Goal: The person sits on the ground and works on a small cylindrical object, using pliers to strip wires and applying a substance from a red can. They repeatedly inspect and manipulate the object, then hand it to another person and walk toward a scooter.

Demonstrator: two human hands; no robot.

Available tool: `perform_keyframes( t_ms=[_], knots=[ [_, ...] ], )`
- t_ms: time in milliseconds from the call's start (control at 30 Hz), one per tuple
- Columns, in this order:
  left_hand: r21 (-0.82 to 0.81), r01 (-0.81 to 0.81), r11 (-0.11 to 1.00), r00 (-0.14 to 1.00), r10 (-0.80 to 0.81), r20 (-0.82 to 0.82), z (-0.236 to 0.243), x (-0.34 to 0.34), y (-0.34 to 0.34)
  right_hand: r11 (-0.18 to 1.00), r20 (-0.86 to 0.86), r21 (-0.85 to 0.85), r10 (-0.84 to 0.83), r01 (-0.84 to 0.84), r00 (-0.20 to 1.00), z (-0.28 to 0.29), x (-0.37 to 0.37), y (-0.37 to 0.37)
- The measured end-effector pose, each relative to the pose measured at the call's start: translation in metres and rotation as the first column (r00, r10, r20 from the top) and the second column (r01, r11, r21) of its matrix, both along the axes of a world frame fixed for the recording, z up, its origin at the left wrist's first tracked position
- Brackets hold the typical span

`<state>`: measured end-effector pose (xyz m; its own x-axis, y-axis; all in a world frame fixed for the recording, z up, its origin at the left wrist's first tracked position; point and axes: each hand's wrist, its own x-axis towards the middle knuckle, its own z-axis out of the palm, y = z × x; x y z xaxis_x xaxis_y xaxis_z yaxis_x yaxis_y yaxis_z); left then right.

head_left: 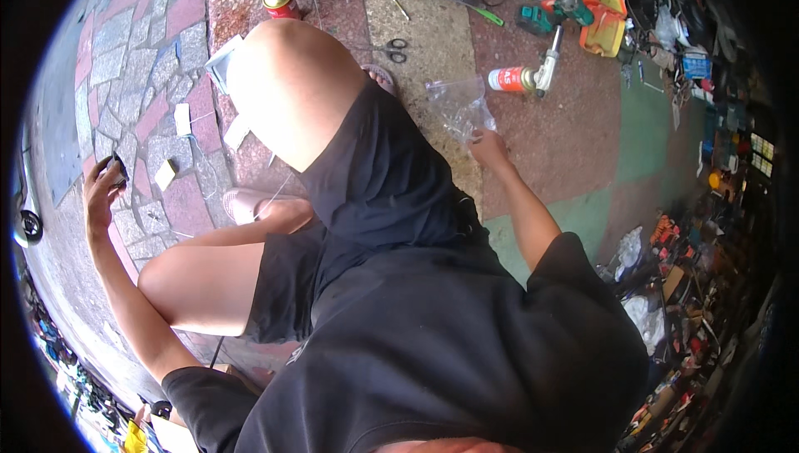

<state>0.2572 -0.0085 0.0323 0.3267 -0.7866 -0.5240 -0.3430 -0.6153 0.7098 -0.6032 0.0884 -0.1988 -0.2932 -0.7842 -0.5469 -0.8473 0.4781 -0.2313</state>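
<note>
1. Left hand (99, 197): fingers curled around a small dark object (120, 172), its kind unclear.
2. Right hand (491, 152): pinching a clear plastic bag (460, 105), which spreads ahead and leftward of it.
3. Gas torch (514, 79): ahead of the right hand, slightly rightward.
4. Pale block (166, 174): right of the left hand.

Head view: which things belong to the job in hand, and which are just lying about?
In hand, so likely part of it:
- small dark object, in the left hand; exact kind unclear
- clear plastic bag, held by the right hand

Apparently just lying about, untouched:
- gas torch
- scissors
- green cordless drill
</note>
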Motion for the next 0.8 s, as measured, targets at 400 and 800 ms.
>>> perform_keyframes(
  t_ms=[400, 800],
  knots=[
    [-0.058, -0.011, 0.998, 0.733, 0.048, 0.678, -0.015, 0.036, 0.022, 0.445, 0.272, 0.27, -0.886, 0.854, 0.376, -0.057, -0.025, -0.013],
    [-0.37, -0.177, 0.912, 0.949, 0.058, -0.311, 0.041, -0.044, 0.007, 0.426, 0.354, -0.064, -0.836, 0.903, 0.419, -0.09, -0.036, -0.021]
  ],
)
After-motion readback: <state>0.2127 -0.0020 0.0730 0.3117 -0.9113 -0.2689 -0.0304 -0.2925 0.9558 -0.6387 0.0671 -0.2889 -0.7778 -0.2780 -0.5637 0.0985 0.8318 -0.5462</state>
